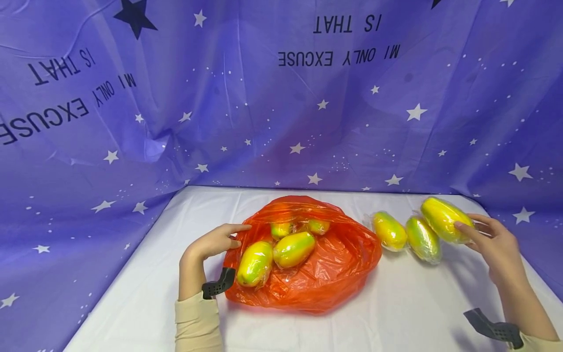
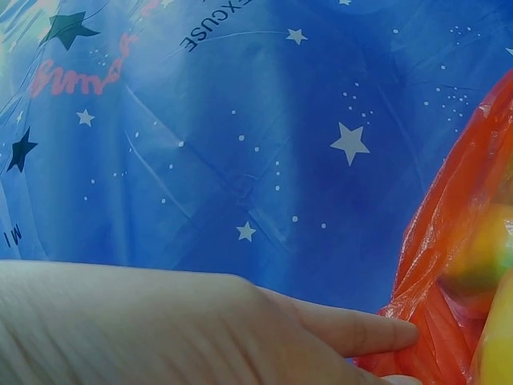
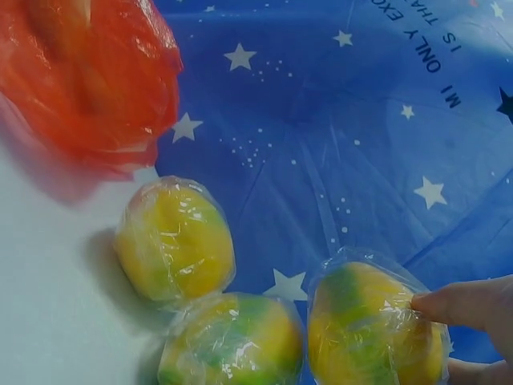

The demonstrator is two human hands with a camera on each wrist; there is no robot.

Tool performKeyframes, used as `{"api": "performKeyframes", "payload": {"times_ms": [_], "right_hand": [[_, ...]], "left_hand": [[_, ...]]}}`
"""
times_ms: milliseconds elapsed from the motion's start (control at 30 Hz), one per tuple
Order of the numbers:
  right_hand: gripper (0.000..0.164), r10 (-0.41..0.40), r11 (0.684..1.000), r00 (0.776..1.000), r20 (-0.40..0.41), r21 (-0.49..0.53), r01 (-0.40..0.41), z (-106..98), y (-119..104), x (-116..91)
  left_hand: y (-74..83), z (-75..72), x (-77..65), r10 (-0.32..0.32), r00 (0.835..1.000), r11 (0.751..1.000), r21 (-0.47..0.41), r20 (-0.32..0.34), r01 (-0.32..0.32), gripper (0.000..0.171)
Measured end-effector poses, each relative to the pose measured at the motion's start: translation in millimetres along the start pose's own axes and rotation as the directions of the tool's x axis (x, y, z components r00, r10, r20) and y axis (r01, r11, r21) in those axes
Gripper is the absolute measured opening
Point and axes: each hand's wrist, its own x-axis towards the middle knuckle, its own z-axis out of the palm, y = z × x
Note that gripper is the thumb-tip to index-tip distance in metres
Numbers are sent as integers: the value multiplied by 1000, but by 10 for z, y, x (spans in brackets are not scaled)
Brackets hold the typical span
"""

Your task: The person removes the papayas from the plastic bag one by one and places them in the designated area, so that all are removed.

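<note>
An orange plastic bag lies open on the white table with several wrapped yellow-green mangoes inside. My left hand pinches the bag's left rim, holding the mouth open. To the right lie two wrapped mangoes side by side. My right hand grips a third wrapped mango, fingers and thumb round its end, just above the other two. In the right wrist view the two lying mangoes sit beside the held one.
A purple-blue star-print cloth hangs behind and along both sides of the table. The bag fills the table's middle; white surface shows in front of it and between bag and loose mangoes.
</note>
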Motion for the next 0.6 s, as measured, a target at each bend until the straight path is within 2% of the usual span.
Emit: {"api": "performKeyframes", "payload": {"times_ms": [100,300,600], "right_hand": [[38,25,1000,999,-24,-14,-26,-28,21,14],[82,88,992,993,-73,-79,-94,-66,38,39],[84,137,977,989,-55,-159,-144,-109,110,18]], "left_hand": [[5,-3,-5,3,1000,1000,1,1,-3,53],[10,-1,-1,8,1000,1000,-6,1,-8,53],[18,-11,-11,15,1000,1000,-3,5,-15,53]]}}
